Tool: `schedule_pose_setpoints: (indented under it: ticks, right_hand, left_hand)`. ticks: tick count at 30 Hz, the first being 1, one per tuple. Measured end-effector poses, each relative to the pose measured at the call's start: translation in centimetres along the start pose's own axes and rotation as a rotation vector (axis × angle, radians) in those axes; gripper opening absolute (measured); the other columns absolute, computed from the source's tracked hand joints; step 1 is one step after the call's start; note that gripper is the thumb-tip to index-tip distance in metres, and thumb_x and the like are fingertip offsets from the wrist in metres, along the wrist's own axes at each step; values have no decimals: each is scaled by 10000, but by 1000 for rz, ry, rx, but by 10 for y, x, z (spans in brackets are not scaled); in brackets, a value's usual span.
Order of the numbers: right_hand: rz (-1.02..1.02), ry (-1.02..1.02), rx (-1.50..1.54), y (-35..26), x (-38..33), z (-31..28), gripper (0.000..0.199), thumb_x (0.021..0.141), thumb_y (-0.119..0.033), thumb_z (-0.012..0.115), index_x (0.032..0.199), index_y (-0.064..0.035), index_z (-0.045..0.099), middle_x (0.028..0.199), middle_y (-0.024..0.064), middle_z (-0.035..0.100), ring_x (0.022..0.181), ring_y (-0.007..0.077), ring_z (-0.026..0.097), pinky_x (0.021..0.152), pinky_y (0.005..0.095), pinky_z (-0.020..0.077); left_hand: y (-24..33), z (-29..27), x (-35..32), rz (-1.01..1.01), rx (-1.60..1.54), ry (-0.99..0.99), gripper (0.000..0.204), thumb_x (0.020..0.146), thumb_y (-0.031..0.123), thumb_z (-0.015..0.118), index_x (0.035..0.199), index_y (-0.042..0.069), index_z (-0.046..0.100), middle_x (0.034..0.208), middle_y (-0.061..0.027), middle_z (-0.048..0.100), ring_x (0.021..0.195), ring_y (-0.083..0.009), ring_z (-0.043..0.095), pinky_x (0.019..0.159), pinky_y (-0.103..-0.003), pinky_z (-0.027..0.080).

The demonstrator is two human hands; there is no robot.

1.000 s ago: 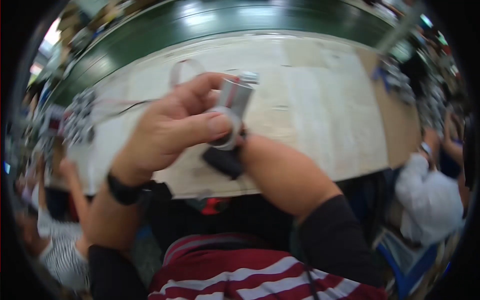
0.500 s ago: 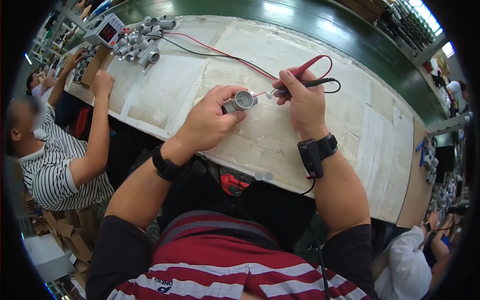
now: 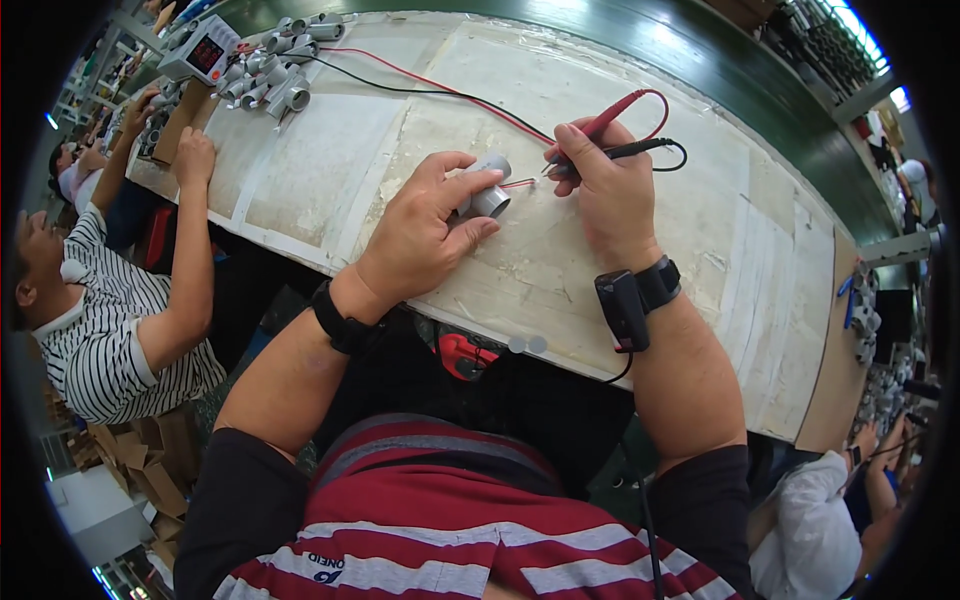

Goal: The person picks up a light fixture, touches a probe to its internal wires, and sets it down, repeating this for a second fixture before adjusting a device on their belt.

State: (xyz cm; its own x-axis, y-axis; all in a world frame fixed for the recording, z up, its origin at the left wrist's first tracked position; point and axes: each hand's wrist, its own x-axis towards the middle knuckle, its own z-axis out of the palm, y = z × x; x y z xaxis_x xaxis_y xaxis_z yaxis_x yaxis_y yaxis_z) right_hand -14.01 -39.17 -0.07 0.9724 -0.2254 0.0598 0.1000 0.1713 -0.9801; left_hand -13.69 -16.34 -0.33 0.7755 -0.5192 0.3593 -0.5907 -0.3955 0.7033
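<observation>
My left hand (image 3: 425, 225) is closed around a grey cylindrical housing (image 3: 490, 203) with an open round end; another grey rounded section (image 3: 492, 164) shows past my fingers. A short pair of thin wires (image 3: 518, 184), one of them red, sticks out of it toward my right hand. Pinched together in my right hand (image 3: 612, 195) are a red test probe (image 3: 612, 114) and a black test probe (image 3: 640, 147). Their tips point left, close to the wire ends; whether they touch is too small to tell.
A white meter box (image 3: 200, 52) with a lit display stands at the far left beside a pile of grey housings (image 3: 265, 75). Red and black leads (image 3: 430, 92) cross the white worktable (image 3: 560, 300). A person in a striped shirt (image 3: 130, 320) sits at left.
My left hand has rolled the housing over, so its open end now faces down toward me. The wires have come slightly away from the probe tips. The right hand keeps both probes.
</observation>
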Motion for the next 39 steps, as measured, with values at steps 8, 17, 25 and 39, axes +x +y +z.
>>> schedule_pose_setpoints:
  ticks: [8, 17, 25, 39]
  right_hand:
    - [2, -3, -23, -4, -1, 1, 164, 1006, -151, 713, 1055, 2, 678, 857, 92, 723, 690, 138, 658, 583, 247, 521]
    - [-59, -110, 56, -4, -9, 5, 171, 1011, -153, 711, 1058, 8, 677, 868, 90, 726, 705, 138, 657, 609, 259, 536]
    - [3, -170, 32, -2, -12, 5, 167, 1011, -162, 712, 1061, -6, 681, 867, 79, 725, 723, 125, 651, 615, 251, 519]
    - [-4, -181, -73, 5, -12, 8, 174, 1003, -168, 720, 1070, -11, 682, 862, 65, 719, 728, 108, 646, 628, 245, 517]
  left_hand:
    - [24, -20, 16, -745, -684, 18, 316, 1016, 309, 697, 1171, 34, 697, 984, -110, 699, 685, -198, 657, 591, -293, 518]
    - [49, -19, 27, -1061, -1160, 75, 440, 1109, 434, 476, 1175, 12, 585, 972, -137, 697, 750, -232, 687, 647, -338, 571]
    - [45, -14, 24, -1043, -1297, 17, 425, 1108, 423, 471, 1122, 15, 591, 992, -150, 684, 893, -307, 727, 813, -443, 646]
    - [19, -15, 16, -953, -1603, -275, 556, 1046, 437, 514, 1215, -82, 622, 1123, -318, 710, 917, -442, 761, 704, -419, 689]
